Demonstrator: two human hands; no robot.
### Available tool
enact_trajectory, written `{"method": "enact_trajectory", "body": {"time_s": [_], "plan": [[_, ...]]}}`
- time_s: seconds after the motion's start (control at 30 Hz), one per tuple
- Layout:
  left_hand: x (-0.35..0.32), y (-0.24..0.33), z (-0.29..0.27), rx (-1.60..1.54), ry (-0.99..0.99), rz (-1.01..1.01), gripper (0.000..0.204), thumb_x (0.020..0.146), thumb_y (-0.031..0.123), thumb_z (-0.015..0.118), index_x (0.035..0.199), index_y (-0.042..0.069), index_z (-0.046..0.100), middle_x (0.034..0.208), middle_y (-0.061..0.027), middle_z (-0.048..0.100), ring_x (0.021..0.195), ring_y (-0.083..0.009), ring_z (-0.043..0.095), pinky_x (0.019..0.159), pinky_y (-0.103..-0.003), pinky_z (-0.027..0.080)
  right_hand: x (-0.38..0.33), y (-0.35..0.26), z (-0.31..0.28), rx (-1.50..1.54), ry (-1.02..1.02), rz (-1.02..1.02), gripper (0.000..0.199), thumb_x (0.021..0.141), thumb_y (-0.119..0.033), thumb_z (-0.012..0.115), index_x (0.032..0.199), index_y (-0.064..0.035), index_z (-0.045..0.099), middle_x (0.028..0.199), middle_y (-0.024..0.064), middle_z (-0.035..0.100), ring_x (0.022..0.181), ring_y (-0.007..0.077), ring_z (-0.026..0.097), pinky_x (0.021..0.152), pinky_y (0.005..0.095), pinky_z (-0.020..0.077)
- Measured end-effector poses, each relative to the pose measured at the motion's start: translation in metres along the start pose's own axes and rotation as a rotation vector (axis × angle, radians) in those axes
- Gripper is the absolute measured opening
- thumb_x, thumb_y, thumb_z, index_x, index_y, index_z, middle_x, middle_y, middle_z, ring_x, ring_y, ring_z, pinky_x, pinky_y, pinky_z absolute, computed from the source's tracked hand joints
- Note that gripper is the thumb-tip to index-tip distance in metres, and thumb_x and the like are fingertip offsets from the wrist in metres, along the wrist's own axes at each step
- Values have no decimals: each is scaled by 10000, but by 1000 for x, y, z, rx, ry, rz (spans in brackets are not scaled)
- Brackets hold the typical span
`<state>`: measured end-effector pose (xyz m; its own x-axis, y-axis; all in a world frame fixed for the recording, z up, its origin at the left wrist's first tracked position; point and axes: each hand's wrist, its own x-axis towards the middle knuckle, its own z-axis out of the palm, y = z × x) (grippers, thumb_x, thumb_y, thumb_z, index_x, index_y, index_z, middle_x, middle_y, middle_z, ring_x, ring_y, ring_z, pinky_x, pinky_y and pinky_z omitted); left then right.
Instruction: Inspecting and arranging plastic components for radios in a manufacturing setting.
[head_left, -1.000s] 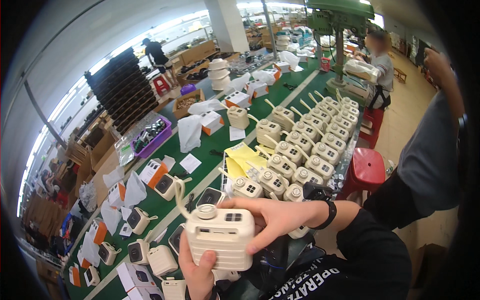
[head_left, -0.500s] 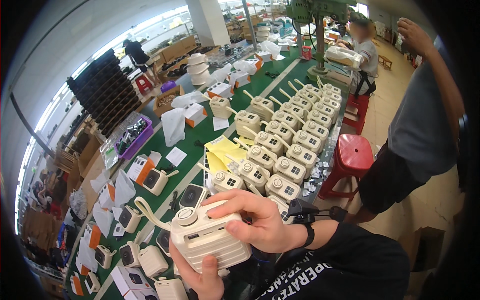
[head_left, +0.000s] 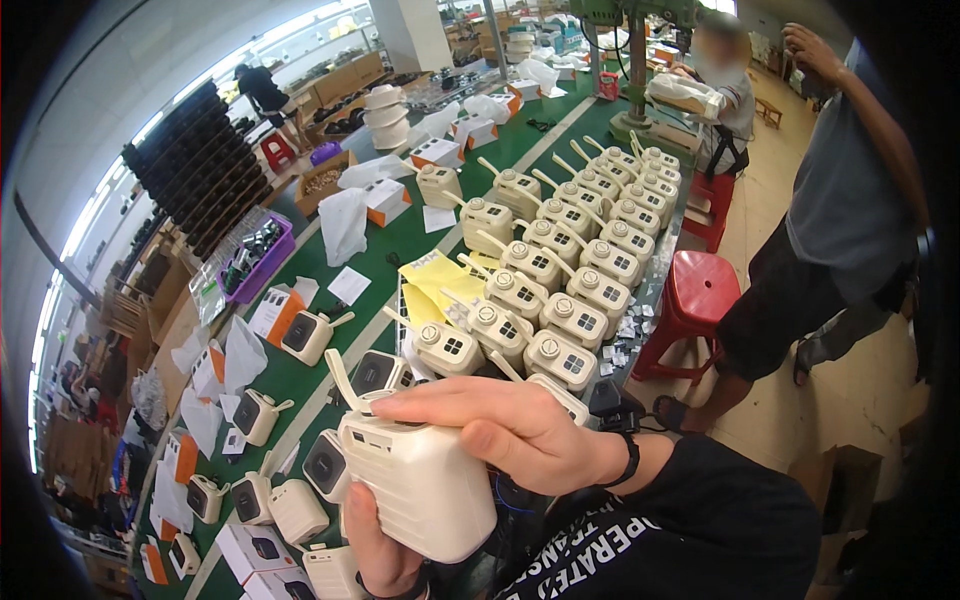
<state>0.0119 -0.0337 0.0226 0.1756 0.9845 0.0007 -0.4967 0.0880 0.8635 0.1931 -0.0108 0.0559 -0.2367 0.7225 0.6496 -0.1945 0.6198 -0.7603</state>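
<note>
A cream speaker (head_left: 425,490) shaped like a jerrycan, with ribbed sides and a strap loop, is tilted in front of me. My left hand (head_left: 383,545) grips its lower left side, thumb up along the ribbed face; its other fingers are hidden behind the body. Across the top lies my right hand (head_left: 520,425), fingers stretched out together and fingertips at the strap end, covering the round knob. Small port slots show on the narrow panel below those fingers. Just behind it on the bench sits another speaker (head_left: 378,372) with a dark front.
Rows of similar cream speakers (head_left: 575,318) fill the bench's right side beside a yellow sheet (head_left: 432,283). White-and-orange boxes (head_left: 272,315), plastic bags and a purple basket (head_left: 258,262) line the left. A red stool (head_left: 703,290) and a standing person (head_left: 850,220) are at right.
My right hand has gone from bent fingers on the top panel to lying flat over the knob. The speaker has tipped, showing more of its side. The standing person's legs have shifted.
</note>
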Motion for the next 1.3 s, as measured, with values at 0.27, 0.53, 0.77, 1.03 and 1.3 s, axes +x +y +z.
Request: {"method": "enact_trajectory", "body": {"time_s": [0.27,0.53,0.77,1.03,1.3], "plan": [[-2,-3,2,-84,18,-119,580,908,498,297,1285,61,352,1181,-133,502,1021,-233,544,845,-370,459,-1,-19,0,-128,80,29,270,857,-155,538,1024,52,588,1053,141,604,952,234,588,821,303,455],[-1,-5,2,-164,-13,-154,583,911,480,306,1314,58,304,1204,-124,461,990,-260,537,796,-355,473,4,-18,-7,-38,105,140,282,928,-155,410,996,43,600,1023,145,608,947,201,583,824,275,442],[3,-6,18,-590,-230,-145,649,903,533,226,1322,40,274,1259,-154,426,1096,-275,490,899,-396,419,0,-24,-5,-72,34,-18,393,935,-243,376,1192,38,471,1153,182,529,1029,271,542,862,307,420],[7,15,49,-1414,-497,-210,704,809,236,589,1346,20,188,1312,-213,302,1190,-301,364,1000,-374,306,6,-25,-6,-90,14,-55,428,929,-245,372,1246,40,410,1197,190,495,1067,294,514,881,329,410],[4,2,26,14,-142,-138,649,899,546,225,1325,58,278,1257,-126,431,1104,-254,480,911,-381,404,9,-28,-11,-69,194,132,196,794,-48,598,967,43,593,1000,129,623,872,154,604,748,243,470]]}}
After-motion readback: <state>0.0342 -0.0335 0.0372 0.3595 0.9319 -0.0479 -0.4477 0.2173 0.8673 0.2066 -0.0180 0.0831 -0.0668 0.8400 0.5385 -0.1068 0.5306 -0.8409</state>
